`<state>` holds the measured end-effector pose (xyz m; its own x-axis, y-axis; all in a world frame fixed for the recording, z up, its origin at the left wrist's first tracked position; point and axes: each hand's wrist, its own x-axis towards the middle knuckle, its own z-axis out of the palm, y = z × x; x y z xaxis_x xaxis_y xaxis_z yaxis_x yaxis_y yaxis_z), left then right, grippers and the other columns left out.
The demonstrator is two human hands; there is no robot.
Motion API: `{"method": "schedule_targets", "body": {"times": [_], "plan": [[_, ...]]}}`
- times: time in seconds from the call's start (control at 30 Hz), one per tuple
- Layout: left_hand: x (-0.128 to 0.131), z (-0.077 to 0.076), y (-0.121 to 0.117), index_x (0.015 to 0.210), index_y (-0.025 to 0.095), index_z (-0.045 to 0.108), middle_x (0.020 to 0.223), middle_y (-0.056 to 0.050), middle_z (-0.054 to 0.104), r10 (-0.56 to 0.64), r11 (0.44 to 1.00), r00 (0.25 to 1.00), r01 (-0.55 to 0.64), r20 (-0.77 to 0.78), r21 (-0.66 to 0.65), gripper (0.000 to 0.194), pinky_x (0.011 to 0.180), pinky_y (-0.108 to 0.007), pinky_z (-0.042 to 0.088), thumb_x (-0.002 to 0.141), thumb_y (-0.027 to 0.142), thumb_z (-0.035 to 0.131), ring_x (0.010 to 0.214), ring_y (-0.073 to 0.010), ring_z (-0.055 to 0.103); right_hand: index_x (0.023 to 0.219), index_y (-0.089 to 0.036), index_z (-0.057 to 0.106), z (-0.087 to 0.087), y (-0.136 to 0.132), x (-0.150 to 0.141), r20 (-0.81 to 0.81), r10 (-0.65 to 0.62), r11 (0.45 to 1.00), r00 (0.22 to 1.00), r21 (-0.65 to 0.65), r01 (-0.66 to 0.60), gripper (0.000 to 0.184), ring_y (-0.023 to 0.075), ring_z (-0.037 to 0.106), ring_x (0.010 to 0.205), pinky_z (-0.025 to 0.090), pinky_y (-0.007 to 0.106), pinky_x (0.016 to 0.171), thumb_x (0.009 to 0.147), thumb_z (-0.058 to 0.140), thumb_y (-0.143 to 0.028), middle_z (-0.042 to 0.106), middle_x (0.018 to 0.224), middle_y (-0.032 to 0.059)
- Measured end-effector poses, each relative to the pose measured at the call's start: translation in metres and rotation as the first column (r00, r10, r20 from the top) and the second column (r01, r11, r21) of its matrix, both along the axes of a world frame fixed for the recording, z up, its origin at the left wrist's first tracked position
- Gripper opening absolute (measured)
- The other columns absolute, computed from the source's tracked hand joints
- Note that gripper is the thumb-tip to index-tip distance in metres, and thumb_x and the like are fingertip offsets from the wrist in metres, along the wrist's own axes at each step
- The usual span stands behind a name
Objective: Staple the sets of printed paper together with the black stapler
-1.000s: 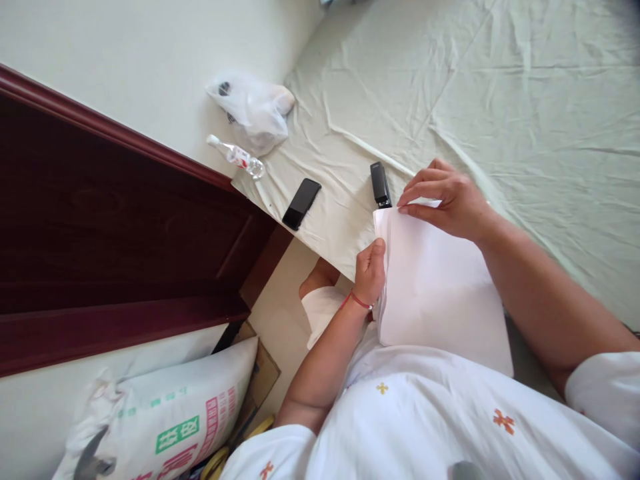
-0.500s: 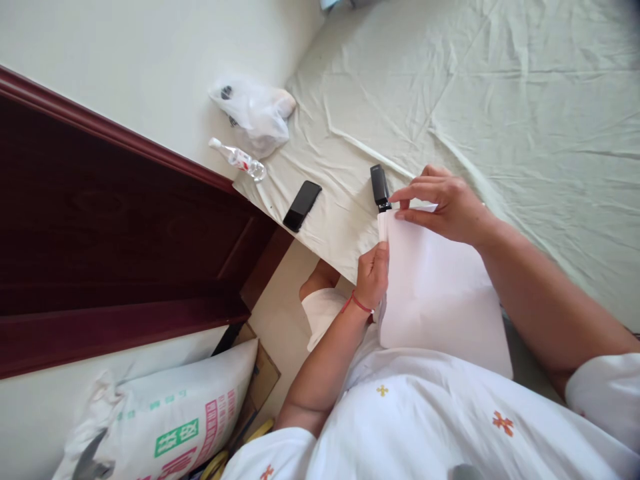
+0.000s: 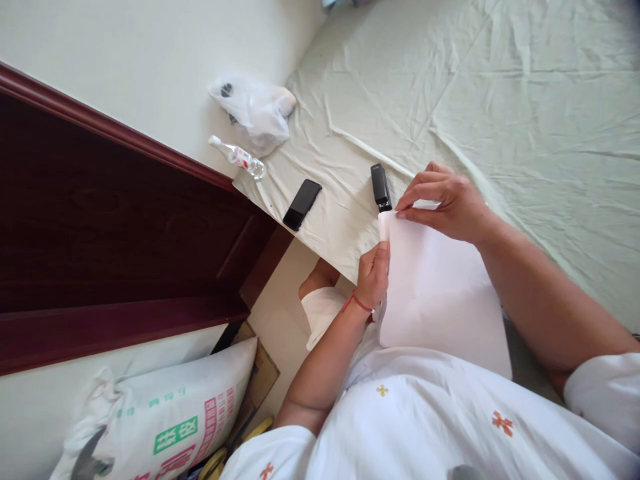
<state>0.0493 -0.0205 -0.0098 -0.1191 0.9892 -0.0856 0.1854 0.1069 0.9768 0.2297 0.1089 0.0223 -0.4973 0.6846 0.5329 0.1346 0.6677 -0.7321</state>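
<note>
A stack of white paper lies against my lap, its top edge reaching over the bed. My left hand is closed around the stack's left edge, thumb on top. At the upper edge, my right hand pinches the paper between thumb and forefinger near the top left corner. Just beyond that corner a black stapler lies on the bed sheet; I cannot tell whether it touches the paper. How many sheets my fingers hold is hidden.
A black phone lies near the bed's edge. Farther left are a clear plastic bottle and a white plastic bag by the wall. The dark red wooden headboard and a large printed sack stand at left.
My right thumb and forefinger have come closer together on the paper's upper edge, and the forefinger has drawn back from the stapler. My left hand has stayed in place.
</note>
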Motion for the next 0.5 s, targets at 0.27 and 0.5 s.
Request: {"method": "schedule_targets", "body": {"times": [0.27,0.5], "plan": [[0.0013,-0.0005,-0.0008,0.071,0.019,0.057,0.063,-0.001,0.046,0.014,1.000,1.000,-0.014,0.026,-0.015,0.061,0.078,-0.034,0.046,0.096,0.074,0.045,0.070,-0.0165,0.047,0.087,-0.031,0.079,0.0002,-0.0006,0.0007,0.027,0.006,1.000,1.000,0.025,-0.007,0.020,0.0236,0.058,0.091,0.044,0.046,0.091,0.097,0.067,-0.044,0.075,0.091,0.0017],[0.0021,-0.0073,-0.0025,0.098,0.017,0.072,0.089,-0.008,0.069,-0.005,0.999,0.999,0.006,-0.035,0.038,0.063,0.095,-0.036,0.054,0.100,0.070,0.037,0.088,-0.0194,0.063,0.086,-0.029,0.076,-0.0018,-0.0002,0.0001,0.038,0.024,0.999,0.999,0.029,-0.025,0.021,0.0230,0.057,0.087,0.043,0.045,0.090,0.097,0.067,-0.044,0.074,0.087,0.0016]]}}
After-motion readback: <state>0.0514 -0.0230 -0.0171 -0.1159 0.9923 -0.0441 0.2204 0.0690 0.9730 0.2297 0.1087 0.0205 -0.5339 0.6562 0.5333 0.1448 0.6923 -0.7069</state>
